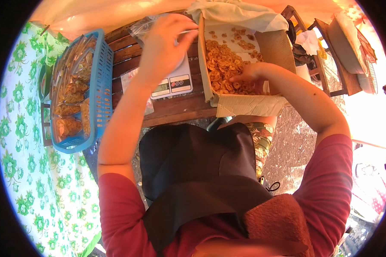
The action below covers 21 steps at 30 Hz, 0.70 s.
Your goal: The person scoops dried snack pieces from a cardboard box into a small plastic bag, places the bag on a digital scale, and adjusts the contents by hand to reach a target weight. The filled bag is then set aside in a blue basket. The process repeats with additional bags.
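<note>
My left hand [167, 45] is raised and blurred over a white digital kitchen scale [187, 78]. Its fingers curve apart around a thin pale edge, and I cannot tell whether they hold it. The scale's display is lit with digits. To the right, my right hand [252, 75] reaches over the side of a cardboard box [276, 48], its fingers among thin, golden-brown fried chips [223, 62]. The fingertips are partly hidden, so a grip on chips cannot be made out. Behind my left hand lies a clear plastic bag [141, 30].
A blue plastic basket [104, 74] of filled clear bags [72, 90] stands at the left of the slatted wooden table [177, 109]. Cloth [244, 16] drapes over the box's far edge. A flower-patterned curtain [21, 125] hangs left; wooden racks [334, 61] stand right.
</note>
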Available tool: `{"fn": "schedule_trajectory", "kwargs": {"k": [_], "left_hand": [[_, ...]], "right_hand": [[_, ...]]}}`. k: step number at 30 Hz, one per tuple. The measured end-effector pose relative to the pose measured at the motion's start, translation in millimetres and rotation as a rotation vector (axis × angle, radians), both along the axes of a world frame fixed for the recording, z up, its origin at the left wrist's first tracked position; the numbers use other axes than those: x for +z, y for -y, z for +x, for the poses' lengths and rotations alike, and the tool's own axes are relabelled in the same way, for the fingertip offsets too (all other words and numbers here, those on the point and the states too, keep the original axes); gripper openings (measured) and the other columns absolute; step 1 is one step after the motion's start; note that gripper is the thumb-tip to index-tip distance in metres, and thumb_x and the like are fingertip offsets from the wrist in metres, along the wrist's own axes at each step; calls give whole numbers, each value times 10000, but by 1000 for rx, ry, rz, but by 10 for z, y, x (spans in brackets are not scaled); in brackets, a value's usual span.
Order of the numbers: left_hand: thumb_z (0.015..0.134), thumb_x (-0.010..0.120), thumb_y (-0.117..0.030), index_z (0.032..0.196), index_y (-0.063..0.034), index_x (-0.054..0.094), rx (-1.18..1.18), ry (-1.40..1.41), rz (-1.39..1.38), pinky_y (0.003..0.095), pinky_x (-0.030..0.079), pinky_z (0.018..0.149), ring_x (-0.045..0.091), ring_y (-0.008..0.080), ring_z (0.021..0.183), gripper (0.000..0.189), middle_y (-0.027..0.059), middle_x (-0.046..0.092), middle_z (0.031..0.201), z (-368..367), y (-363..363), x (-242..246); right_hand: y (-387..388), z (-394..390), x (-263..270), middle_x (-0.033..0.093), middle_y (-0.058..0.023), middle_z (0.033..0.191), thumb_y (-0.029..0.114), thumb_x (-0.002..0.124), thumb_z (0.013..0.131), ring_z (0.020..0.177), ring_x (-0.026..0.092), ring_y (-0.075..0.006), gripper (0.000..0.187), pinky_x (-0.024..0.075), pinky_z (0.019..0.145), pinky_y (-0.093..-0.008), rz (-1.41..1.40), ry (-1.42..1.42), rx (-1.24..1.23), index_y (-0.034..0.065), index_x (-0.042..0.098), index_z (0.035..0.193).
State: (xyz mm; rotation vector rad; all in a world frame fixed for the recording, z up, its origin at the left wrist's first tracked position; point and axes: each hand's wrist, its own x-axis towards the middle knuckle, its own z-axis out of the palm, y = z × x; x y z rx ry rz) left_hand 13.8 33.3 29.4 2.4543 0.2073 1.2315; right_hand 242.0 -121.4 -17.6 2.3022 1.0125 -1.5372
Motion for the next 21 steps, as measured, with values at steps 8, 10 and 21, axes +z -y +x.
{"fn": "schedule_trajectory", "kwargs": {"k": [8, 10, 21], "left_hand": [[873, 648, -104, 964, -26, 658, -235, -35, -277, 349, 477, 769, 585, 252, 905, 121, 77, 610, 1011, 307, 466, -192], [883, 637, -101, 985, -27, 662, -262, -73, -469, 341, 485, 774, 600, 232, 908, 128, 72, 614, 1011, 343, 473, -222], [937, 607, -214, 1263, -6, 537, -308, -366, -1051, 330, 437, 946, 549, 157, 1094, 393, 78, 587, 1146, 713, 318, -256]], "right_hand": [[-155, -461, -143, 520, -183, 1252, 231, 776, 791, 993, 627, -298, 606, 606, 742, -406, 210, -82, -128, 1, 446, 1244], [-162, -341, -168, 544, -152, 1179, 176, 751, 806, 959, 630, -267, 531, 602, 722, -385, 252, -177, -132, 33, 460, 1227], [0, 467, 450, 568, -72, 1142, 282, 552, 965, 1047, 628, -258, 332, 555, 856, -375, 606, -954, -470, 73, 520, 1221]]}}
